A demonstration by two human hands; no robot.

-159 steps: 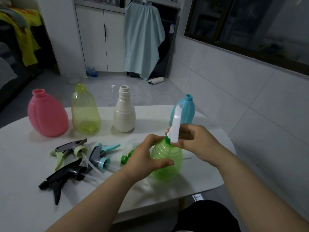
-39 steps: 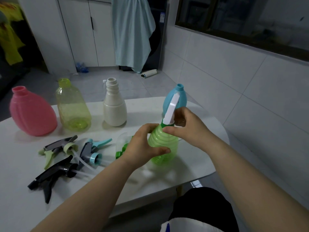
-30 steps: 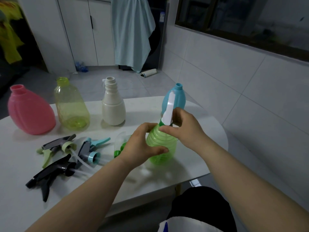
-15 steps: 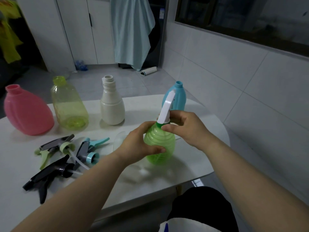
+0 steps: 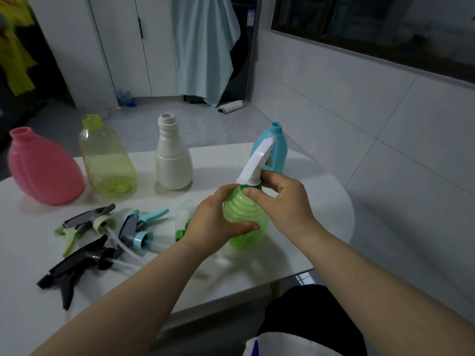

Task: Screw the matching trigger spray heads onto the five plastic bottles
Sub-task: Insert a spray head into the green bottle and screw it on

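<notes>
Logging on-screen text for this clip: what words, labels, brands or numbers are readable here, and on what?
Nothing legible.
Sticker on the dark appliance: too small and blurred to read.
Blue mark on the white cloth at the bottom edge: cut off, unreadable.
Green bottle and white spray head: no print visible.

Nothing is legible anywhere; the small sticker (image 5: 250,14) on the dark appliance (image 5: 241,62) is too blurred.
</notes>
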